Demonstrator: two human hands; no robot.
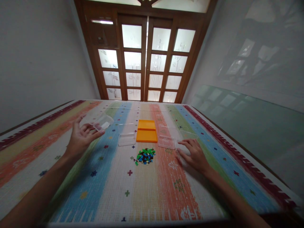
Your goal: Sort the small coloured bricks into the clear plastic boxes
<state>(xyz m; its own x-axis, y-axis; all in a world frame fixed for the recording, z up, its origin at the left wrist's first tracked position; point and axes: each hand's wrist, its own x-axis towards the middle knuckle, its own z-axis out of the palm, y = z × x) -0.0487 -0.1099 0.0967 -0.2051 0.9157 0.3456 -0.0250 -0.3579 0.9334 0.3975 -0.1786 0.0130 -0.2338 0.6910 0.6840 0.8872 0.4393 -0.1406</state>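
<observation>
Left hand raised, fingers pinching a clear plastic cup at its far side, right hand spread flat — palm down — beside a clear tray, brick pile between the hands

A small clear plastic box is tilting off the mat; another clear box is lying flat, well apart.

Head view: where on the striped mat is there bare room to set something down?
Bare mat lies near of the pile of small coloured bricks, between both forearms, and along the far edge. Crowded: the row from the clear plastic tub past the orange tray to the right hand.
</observation>
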